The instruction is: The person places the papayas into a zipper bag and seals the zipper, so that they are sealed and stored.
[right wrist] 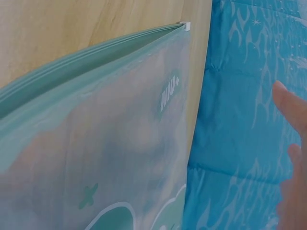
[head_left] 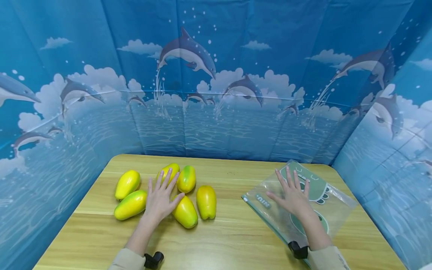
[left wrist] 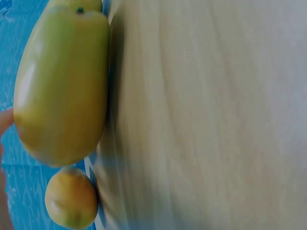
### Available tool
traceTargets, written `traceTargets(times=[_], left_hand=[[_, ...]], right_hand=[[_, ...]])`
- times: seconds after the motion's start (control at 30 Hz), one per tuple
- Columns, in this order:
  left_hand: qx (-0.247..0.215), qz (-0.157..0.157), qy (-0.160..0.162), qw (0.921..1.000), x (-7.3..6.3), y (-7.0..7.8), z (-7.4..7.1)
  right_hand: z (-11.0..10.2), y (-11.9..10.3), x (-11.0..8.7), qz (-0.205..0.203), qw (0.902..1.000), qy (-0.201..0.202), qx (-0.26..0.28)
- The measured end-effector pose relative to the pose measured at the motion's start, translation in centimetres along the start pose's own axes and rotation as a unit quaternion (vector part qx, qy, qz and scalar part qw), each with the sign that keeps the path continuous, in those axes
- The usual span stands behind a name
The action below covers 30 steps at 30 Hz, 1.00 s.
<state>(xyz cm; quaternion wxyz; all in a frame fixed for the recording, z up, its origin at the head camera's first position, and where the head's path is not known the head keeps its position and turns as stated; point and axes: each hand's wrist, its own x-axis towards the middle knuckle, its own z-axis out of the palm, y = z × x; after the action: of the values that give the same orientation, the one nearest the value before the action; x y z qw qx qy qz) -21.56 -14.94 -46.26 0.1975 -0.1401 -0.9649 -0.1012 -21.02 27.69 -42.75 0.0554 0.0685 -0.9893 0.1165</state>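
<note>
My left hand is spread flat among several oblong, papaya-like yellow-green fruits, palm down and holding none. It overlaps a fruit at the back, and its thumb overlaps the front fruit. Two fruits lie to its left, and another to its right. The left wrist view shows one fruit close up, with a smaller-looking one beyond it. My right hand, fingers also spread, is over a clear zip bag with green cartoon print. The bag's slider end shows in the right wrist view.
A wooden table carries everything, its rounded back corners close to the curtain. Blue curtain printed with dolphins surrounds the table at the back and sides. Black wrist straps sit at both sleeve cuffs.
</note>
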Motion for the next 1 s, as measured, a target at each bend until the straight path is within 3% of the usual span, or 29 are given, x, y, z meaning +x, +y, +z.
traceTargets(times=[0.23, 0.57, 0.8, 1.0], left_hand=[[-0.011, 0.046, 0.028, 0.9985, 0.0, 2.1, 0.3], [-0.011, 0.118, 0.003, 0.9929, -0.5, 6.6, 1.0], [-0.033, 0.161, -0.021, 0.9861, -0.9, 10.0, 1.6], [-0.053, 0.198, -0.054, 0.9773, -1.2, 12.1, 2.7]], right_hand=[[0.8, 0.5, -0.8, -0.021, 0.9989, 0.032, 0.028], [2.8, 0.9, -2.9, -0.066, 0.9917, 0.100, 0.045], [3.6, 1.4, -4.4, -0.059, 0.9912, 0.096, 0.071], [3.9, 1.9, -5.5, -0.053, 0.9909, 0.078, 0.096]])
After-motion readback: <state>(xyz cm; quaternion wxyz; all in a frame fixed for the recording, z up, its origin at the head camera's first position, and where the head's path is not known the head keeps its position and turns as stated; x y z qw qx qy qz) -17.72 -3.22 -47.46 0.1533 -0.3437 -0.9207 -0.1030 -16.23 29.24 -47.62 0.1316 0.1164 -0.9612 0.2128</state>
